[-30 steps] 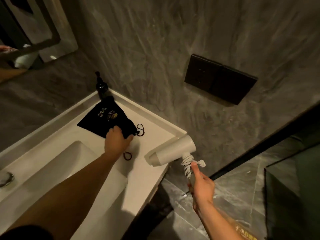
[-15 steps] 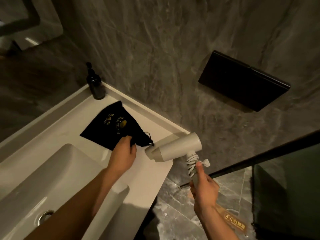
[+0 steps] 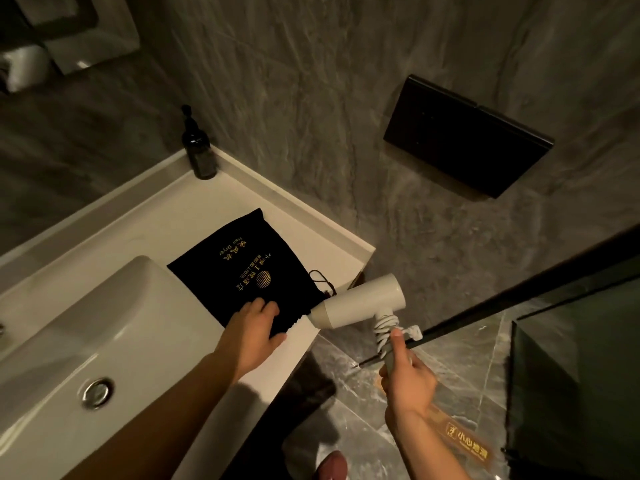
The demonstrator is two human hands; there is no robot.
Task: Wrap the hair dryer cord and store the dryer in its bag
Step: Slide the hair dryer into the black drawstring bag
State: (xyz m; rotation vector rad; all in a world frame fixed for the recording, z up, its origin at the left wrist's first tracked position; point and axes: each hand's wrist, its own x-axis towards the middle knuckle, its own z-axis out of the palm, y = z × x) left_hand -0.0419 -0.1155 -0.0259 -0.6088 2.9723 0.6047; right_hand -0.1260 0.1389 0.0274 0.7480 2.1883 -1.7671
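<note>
A black drawstring bag (image 3: 242, 268) with gold print lies flat on the white counter (image 3: 194, 202), its mouth towards the counter's right end. My left hand (image 3: 254, 332) grips the bag's near corner by the mouth. My right hand (image 3: 407, 379) holds the white hair dryer (image 3: 360, 303) by its handle, just off the counter's right edge. The dryer's nozzle points left and nearly touches the bag's mouth. The white cord (image 3: 388, 327) is coiled around the handle above my thumb, with the plug (image 3: 414, 332) sticking out to the right.
A dark pump bottle (image 3: 198, 147) stands in the counter's back corner. The sink basin (image 3: 86, 341) with its metal drain (image 3: 97, 393) lies left of the bag. A black wall panel (image 3: 464, 136) hangs on the grey wall. A glass partition (image 3: 571, 358) stands at the right.
My left hand has slid along the bag from its far side to the near corner and turned the mouth towards the dryer. The dryer's nozzle has come closer to the bag.
</note>
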